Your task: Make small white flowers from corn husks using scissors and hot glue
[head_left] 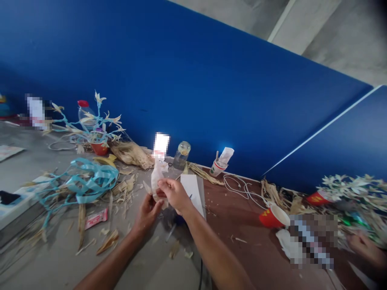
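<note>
Both my hands meet above the table's middle, pinching one pale strip of corn husk that stands up between them. My left hand grips its lower part from below. My right hand is closed on its edge from the right, thumb and fingers pressed together. Right behind my right hand lies a white sheet of paper. A blue-handled tool lies under my wrists, partly hidden.
Light blue ribbon and loose husk scraps lie at left. A red pot with a blue-stemmed husk flower tree, a glass jar, a paper cup and a white cable line the blue wall. Red cups and another person's hand are at right.
</note>
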`<state>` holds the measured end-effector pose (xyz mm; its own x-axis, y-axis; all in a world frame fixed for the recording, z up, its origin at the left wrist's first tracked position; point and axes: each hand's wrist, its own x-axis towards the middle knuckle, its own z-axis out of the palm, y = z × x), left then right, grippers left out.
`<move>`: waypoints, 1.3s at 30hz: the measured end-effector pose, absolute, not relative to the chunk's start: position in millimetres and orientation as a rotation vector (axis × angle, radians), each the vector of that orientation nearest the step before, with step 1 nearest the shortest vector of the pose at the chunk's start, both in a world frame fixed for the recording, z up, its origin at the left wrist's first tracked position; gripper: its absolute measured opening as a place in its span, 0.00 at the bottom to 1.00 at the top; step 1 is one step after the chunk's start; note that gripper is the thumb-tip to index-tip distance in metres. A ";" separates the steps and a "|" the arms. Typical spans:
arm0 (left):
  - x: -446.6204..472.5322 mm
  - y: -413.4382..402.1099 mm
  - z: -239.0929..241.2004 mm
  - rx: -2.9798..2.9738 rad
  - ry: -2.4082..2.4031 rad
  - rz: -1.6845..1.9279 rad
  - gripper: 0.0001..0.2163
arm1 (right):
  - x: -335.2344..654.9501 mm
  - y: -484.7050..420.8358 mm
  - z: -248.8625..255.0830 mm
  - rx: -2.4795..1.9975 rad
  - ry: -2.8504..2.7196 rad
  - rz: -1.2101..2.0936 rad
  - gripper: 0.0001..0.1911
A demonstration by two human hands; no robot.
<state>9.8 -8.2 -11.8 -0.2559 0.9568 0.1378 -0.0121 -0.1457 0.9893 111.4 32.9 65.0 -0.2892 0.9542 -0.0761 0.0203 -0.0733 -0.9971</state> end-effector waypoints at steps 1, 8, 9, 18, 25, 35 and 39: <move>9.4 -8.4 -8.7 1.117 1.277 1.541 0.16 | 113.5 33.5 67.0 -1.070 -1.358 1.525 0.19; 9.1 -9.2 3.8 0.933 1.245 1.450 0.20 | 138.1 40.2 62.3 -1.258 -1.511 1.041 0.26; 9.5 -9.1 4.3 0.930 1.233 1.413 0.20 | 138.9 40.3 58.5 -1.277 -1.572 1.055 0.27; 9.1 -9.9 0.8 0.836 1.102 1.408 0.21 | 132.2 44.4 33.7 -1.407 -1.592 1.001 0.08; 17.7 -13.8 -3.3 1.076 1.203 1.400 0.22 | 131.7 39.7 23.8 -1.419 -1.356 0.990 0.08; 4.0 -1.8 -17.3 0.753 1.264 1.397 0.16 | 129.7 31.7 22.5 -1.204 -0.897 1.482 0.11; 4.7 -2.8 -15.2 0.752 1.294 1.428 0.18 | 132.6 31.8 19.1 -1.202 -0.951 1.454 0.10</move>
